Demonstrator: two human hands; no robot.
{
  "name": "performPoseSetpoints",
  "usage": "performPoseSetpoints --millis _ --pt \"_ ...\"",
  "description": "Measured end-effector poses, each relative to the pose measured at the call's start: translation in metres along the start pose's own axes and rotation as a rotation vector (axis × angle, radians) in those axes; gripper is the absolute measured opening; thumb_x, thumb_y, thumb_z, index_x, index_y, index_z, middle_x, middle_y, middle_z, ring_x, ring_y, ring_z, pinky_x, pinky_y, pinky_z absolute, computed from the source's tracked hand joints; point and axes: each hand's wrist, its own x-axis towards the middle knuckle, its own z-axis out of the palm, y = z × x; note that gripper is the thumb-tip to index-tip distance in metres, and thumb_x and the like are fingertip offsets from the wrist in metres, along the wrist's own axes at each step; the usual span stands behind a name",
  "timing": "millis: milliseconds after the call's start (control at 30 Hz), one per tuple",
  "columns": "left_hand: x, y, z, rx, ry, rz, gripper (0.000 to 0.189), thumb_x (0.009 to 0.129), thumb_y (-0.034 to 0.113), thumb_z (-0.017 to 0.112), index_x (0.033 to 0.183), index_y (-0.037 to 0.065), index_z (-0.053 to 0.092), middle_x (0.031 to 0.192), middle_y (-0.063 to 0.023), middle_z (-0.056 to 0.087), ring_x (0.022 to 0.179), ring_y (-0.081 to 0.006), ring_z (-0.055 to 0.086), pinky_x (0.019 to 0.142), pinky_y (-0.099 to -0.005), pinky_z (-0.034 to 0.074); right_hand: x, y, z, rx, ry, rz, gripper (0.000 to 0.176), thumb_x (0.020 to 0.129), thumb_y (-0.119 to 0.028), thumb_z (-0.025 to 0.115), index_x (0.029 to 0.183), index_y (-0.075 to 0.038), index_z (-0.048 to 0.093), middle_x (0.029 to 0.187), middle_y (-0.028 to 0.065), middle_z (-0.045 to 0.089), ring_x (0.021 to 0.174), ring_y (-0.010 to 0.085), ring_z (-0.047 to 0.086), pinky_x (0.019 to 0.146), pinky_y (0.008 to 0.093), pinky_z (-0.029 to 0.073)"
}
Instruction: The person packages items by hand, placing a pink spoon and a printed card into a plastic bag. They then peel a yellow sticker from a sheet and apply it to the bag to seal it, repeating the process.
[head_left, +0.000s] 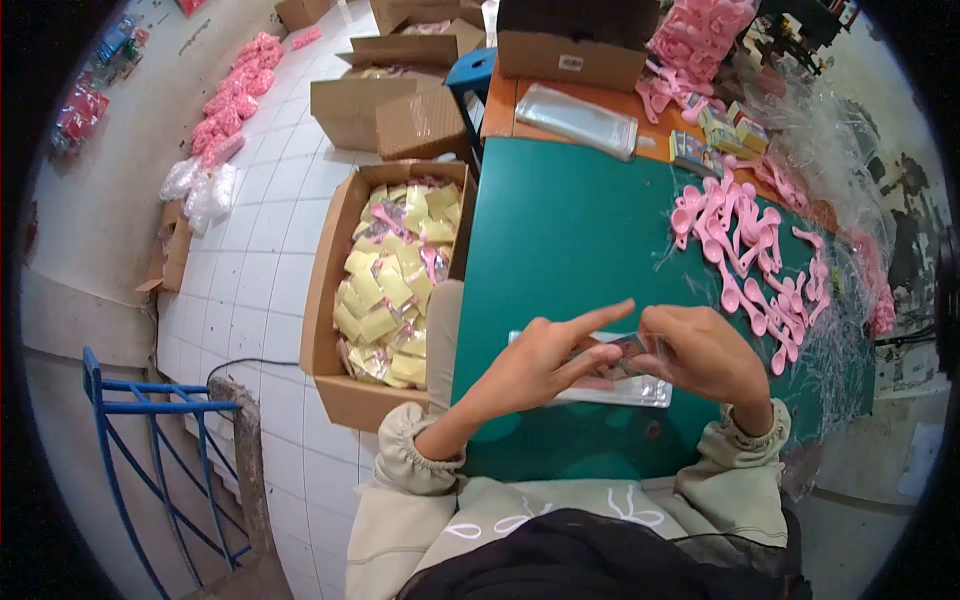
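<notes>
Over the near part of the green table, both my hands meet around a small clear plastic bag (632,350). My right hand (708,350) is closed, pinching the bag with bent fingers. My left hand (540,362) has its index finger and thumb stretched out and apart, the thumb close to the bag; its other fingers are partly hidden. Beneath my hands lies a stack of flat clear plastic bags (652,392). To the right, many loose pink plastic spoons (735,230) are spread on the table.
Left of the green table (560,230), an open carton (318,330) holds many packets with yellowish cards. At the back are more clear bags (578,118), small card stacks (695,153) and a brown box (570,60). Crumpled plastic film (835,330) covers the right edge.
</notes>
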Motion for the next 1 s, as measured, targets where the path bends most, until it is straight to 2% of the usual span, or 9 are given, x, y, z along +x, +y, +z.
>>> performPoseSetpoints --millis 167,267,367,400,500,633,833,900,1000 --pt "-0.010 0.007 0.005 0.280 0.046 -0.090 0.069 0.085 0.029 0.062 0.142 0.013 0.025 0.085 -0.0159 0.068 0.078 -0.0260 0.068 0.068 -0.0328 0.049 0.000 0.005 0.020 0.159 -0.060 -0.081 0.016 0.074 -0.011 0.068 0.079 -0.003 0.056 0.075 0.0110 0.058 0.065 0.0313 0.057 0.058 0.0378 0.046" --pt "-0.023 -0.018 -0.002 0.235 -0.018 0.025 0.075 0.082 0.030 0.066 0.141 0.011 0.025 0.087 -0.0149 0.068 0.079 -0.0210 0.067 0.067 -0.0317 0.049 -0.010 0.011 0.029 0.298 0.008 0.090 0.011 0.073 -0.006 0.069 0.078 -0.002 0.060 0.073 0.0075 0.058 0.061 0.0176 0.057 0.054 0.0309 0.043" --pt "-0.046 -0.040 -0.026 -0.093 -0.134 0.088 0.076 0.079 0.024 0.070 0.140 0.007 0.028 0.091 -0.0108 0.067 0.081 -0.0143 0.063 0.068 -0.0277 0.048 -0.022 0.023 0.048 0.481 0.055 0.251 0.010 0.074 -0.004 0.070 0.076 -0.002 0.060 0.070 0.0037 0.057 0.060 0.0094 0.052 0.052 0.0263 0.040" --pt "-0.053 -0.043 -0.025 -0.233 -0.064 0.038 0.074 0.080 0.007 0.069 0.140 0.009 0.026 0.085 -0.0053 0.064 0.081 -0.0070 0.058 0.067 -0.0229 0.049 -0.027 0.025 0.055 0.561 0.064 0.316 0.011 0.075 -0.004 0.070 0.076 -0.002 0.060 0.069 0.0024 0.057 0.060 0.0071 0.050 0.052 0.0248 0.038" --pt "-0.065 -0.042 -0.022 -0.363 0.036 -0.119 0.075 0.082 0.005 0.066 0.141 0.004 0.020 0.091 -0.0083 0.062 0.083 -0.0092 0.059 0.069 -0.0198 0.046 -0.024 0.013 0.070 1.159 0.084 0.432 0.015 0.078 -0.006 0.070 0.070 -0.002 0.057 0.068 0.0008 0.059 0.059 0.0047 0.047 0.051 0.0223 0.036" --pt "-0.067 -0.044 -0.016 -0.478 0.052 -0.127 0.078 0.082 0.001 0.065 0.142 0.005 0.015 0.091 -0.0113 0.062 0.083 -0.0086 0.059 0.070 -0.0205 0.048 -0.033 0.018 0.070 0.991 0.054 0.448 0.016 0.078 -0.006 0.069 0.069 -0.002 0.057 0.067 0.0013 0.059 0.061 0.0046 0.050 0.051 0.0210 0.037" --pt "-0.063 -0.041 -0.012 -0.264 -0.029 -0.144 0.079 0.082 0.002 0.065 0.143 0.006 0.013 0.100 -0.0128 0.062 0.086 -0.0114 0.061 0.075 -0.0241 0.050 -0.036 0.018 0.081 0.929 0.187 0.445 0.012 0.077 -0.004 0.068 0.071 -0.001 0.058 0.068 0.0018 0.059 0.061 0.0059 0.052 0.050 0.0216 0.038" --pt "-0.061 -0.053 -0.006 -0.120 0.157 -0.038 0.077 0.083 0.002 0.063 0.142 0.006 0.013 0.103 -0.0141 0.061 0.088 -0.0149 0.062 0.076 -0.0258 0.051 -0.033 0.014 0.081 0.852 0.283 0.350 0.010 0.075 -0.003 0.068 0.072 -0.001 0.059 0.066 0.0028 0.058 0.059 0.0076 0.053 0.050 0.0221 0.039" --pt "-0.060 -0.058 0.004 -0.043 0.387 -0.045 0.067 0.089 0.009 0.056 0.141 0.005 0.015 0.103 -0.0165 0.062 0.090 -0.0203 0.064 0.075 -0.0285 0.052 -0.026 0.003 0.071 0.276 0.458 0.247 0.012 0.073 -0.007 0.070 0.079 -0.001 0.061 0.069 0.0067 0.059 0.062 0.0157 0.058 0.056 0.0258 0.044"
